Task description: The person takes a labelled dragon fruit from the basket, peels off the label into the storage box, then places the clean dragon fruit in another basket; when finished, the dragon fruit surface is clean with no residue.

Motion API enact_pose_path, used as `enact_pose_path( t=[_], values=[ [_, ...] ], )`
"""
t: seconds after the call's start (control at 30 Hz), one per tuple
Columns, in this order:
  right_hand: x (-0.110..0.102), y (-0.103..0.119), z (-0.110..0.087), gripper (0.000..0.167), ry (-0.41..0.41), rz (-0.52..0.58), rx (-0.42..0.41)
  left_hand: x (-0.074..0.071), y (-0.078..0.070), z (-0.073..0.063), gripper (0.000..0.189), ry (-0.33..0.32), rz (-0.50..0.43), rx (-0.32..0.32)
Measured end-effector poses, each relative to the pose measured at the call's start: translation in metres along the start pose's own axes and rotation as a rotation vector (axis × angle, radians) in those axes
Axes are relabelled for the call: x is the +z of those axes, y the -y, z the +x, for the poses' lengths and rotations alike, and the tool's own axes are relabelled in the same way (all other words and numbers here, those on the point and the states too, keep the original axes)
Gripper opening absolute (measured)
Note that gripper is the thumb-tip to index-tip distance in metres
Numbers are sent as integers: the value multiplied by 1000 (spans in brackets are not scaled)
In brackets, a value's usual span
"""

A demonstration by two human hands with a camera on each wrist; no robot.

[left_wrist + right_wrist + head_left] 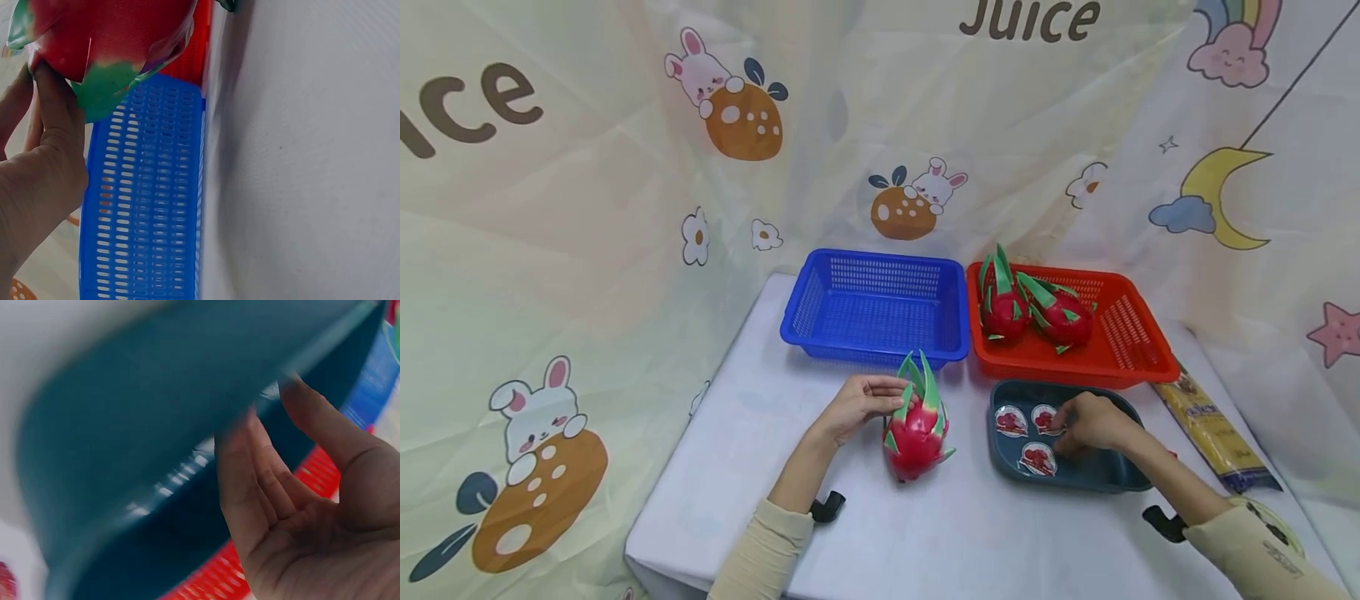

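In the head view, my left hand pinches a red dragon fruit near its green leafy top, and the fruit is upright over the white table. The left wrist view shows the fingers against the red skin of the dragon fruit. My right hand reaches into a dark teal tray. Its fingers are beside round stickers with a red fruit print. From the right wrist, thumb and fingers look apart; the tray wall hides the fingertips.
Behind the left hand stands a blue mesh basket. A red basket beside it holds two dragon fruits. A yellow printed packet lies right of the tray, and a round patterned item is partly behind the right forearm.
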State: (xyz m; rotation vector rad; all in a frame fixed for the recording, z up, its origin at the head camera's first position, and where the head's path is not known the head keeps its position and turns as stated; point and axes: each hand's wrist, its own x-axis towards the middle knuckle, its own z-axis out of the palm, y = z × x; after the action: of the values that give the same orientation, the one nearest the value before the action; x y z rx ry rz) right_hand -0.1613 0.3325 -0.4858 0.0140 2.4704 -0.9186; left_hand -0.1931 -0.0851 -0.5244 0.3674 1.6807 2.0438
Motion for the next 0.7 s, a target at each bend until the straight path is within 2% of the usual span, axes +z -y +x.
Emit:
enact_pose_path(
  t=[0.1,0.23,0.43,0.57,0.7],
  values=[
    [-4,18,-1,30,-15,25,-59,1,0,0,40,-9,0,2],
    [-1,50,5,36,-15,121,-162,3,0,-1,41,-11,-1,6],
    [12,97,23,38,57,283,-312,0,-1,-2,40,-5,4,6],
    [26,121,34,40,116,380,-351,-1,0,-2,40,-8,14,0],
    [40,134,43,40,143,440,-364,-1,0,-1,41,-2,23,-13]
  ],
)
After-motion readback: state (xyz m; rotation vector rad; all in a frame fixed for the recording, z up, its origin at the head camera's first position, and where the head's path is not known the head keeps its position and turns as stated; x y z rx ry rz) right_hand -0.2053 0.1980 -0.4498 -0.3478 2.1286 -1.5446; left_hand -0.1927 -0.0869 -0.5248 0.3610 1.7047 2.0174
